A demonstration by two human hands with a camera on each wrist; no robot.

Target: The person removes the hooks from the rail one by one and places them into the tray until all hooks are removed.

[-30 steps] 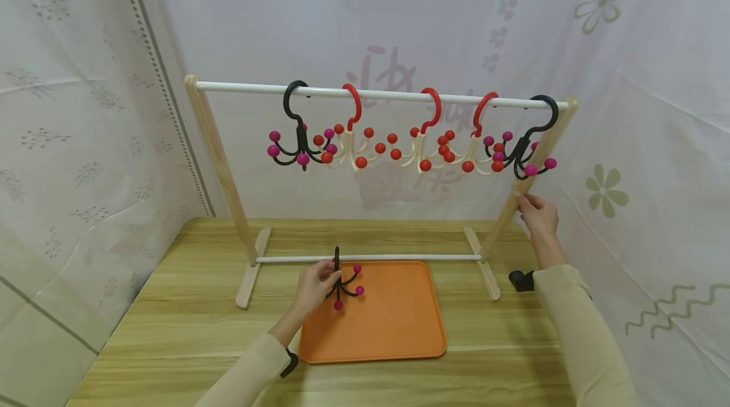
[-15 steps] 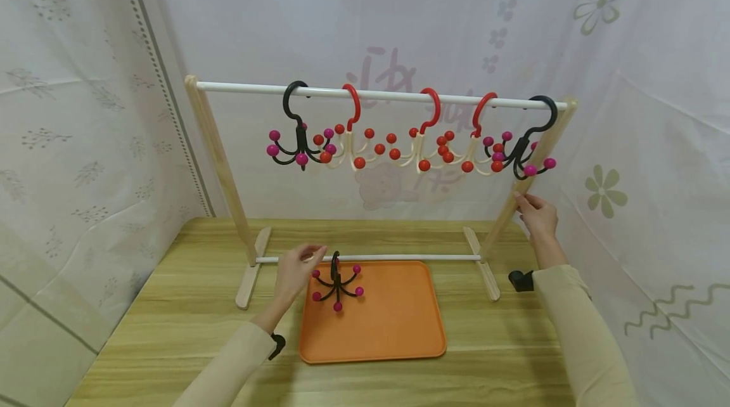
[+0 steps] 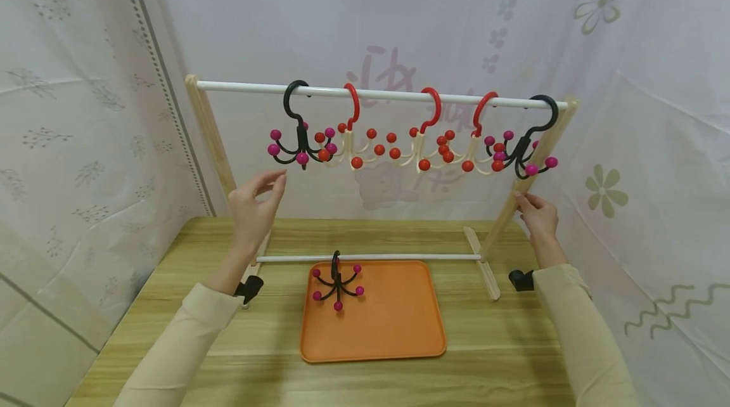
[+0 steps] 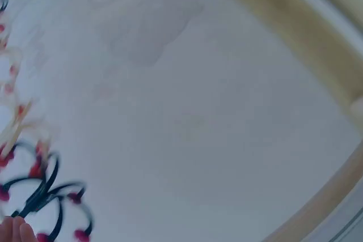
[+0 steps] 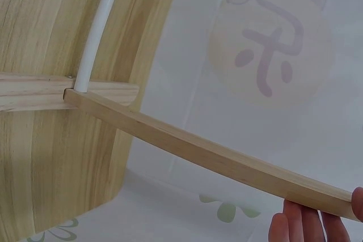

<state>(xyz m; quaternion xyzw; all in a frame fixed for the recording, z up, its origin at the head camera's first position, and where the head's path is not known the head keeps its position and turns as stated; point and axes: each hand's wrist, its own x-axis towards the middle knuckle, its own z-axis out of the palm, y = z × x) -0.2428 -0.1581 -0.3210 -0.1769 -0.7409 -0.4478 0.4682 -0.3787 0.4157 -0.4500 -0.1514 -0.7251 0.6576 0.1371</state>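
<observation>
A wooden rack [image 3: 213, 141] with a white top rail [image 3: 388, 96] carries several multi-arm hooks: black ones with magenta balls at each end [image 3: 298, 134] [image 3: 527, 144], red-and-cream ones between [image 3: 424, 141]. One more black hook [image 3: 336, 280] stands alone on the orange tray [image 3: 393, 324]. My left hand [image 3: 256, 204] is raised, empty, fingers relaxed, just below the leftmost black hook [image 4: 48, 194]. My right hand [image 3: 536, 213] grips the rack's right wooden post [image 5: 215, 154], fingers [image 5: 300, 225] curled behind it.
The rack and tray stand on a wooden table [image 3: 171, 331]. The rack's low white crossbar [image 3: 371, 258] runs just behind the tray. Patterned curtains [image 3: 85, 109] close in the left, back and right sides.
My left hand let go of the black hook on the tray and rose up and left toward the leftmost hanging hook. The right hand stayed on the post.
</observation>
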